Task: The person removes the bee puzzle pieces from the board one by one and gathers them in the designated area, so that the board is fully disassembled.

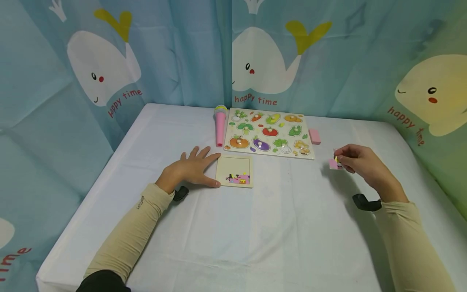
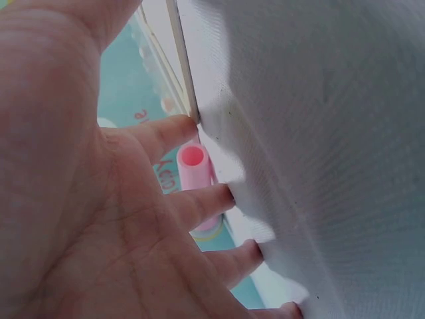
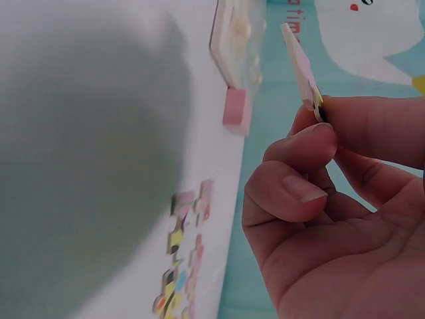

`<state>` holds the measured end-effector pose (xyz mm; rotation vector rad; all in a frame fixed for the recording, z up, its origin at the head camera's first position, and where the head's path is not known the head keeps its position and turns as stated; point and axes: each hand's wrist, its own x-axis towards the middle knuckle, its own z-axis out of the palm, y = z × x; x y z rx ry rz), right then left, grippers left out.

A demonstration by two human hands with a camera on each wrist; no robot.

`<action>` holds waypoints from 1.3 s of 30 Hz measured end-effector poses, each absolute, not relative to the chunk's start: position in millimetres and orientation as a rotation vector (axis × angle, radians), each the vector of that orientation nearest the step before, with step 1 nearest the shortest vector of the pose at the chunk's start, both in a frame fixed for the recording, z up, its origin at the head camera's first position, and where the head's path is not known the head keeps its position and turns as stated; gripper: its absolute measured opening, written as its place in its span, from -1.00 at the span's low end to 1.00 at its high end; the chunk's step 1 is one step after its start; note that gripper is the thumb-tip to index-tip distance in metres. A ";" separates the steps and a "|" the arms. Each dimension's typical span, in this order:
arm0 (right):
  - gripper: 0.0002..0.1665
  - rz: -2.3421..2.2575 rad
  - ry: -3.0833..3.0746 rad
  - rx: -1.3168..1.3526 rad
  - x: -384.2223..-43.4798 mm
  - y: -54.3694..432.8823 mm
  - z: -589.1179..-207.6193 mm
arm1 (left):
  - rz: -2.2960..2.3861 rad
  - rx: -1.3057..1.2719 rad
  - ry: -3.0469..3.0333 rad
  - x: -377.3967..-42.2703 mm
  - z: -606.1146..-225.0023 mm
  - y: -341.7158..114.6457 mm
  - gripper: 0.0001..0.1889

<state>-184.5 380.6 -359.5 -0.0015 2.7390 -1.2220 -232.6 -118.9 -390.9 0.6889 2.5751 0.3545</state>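
My right hand (image 1: 365,162) pinches a small flat jigsaw piece (image 3: 303,70) between thumb and fingers, raised above the table in the right wrist view. Several loose jigsaw pieces (image 3: 178,236) lie on the cloth near that hand; in the head view the hand covers most of that area. My left hand (image 1: 191,168) is spread on the table, its thumb and index finger touching the left side of a square wooden puzzle tray (image 1: 233,164). A few joined pieces (image 1: 240,179), pink and yellow, sit in the tray's lower right part.
Behind the tray lies a vegetable peg board (image 1: 268,151). A pink toy microphone (image 1: 220,127) stands to its left and a pink block (image 1: 314,136) to its right. A white cloth covers the table (image 1: 240,235); blue printed curtains (image 1: 197,52) hang behind.
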 end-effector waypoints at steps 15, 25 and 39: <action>-0.62 -1.234 2.760 -0.010 -178.2 402.8 -373.5 | 0.365 0.701 2.578 -234.1 -391.5 -120.5 0.14; -0.59 -1.254 2.775 -0.002 -175.9 411.6 -374.1 | 0.340 0.689 2.584 -233.4 -394.2 -120.2 0.15; -0.63 -1.270 2.767 -0.023 -170.5 416.1 -376.6 | 0.372 0.692 2.592 -230.5 -396.5 -120.4 0.14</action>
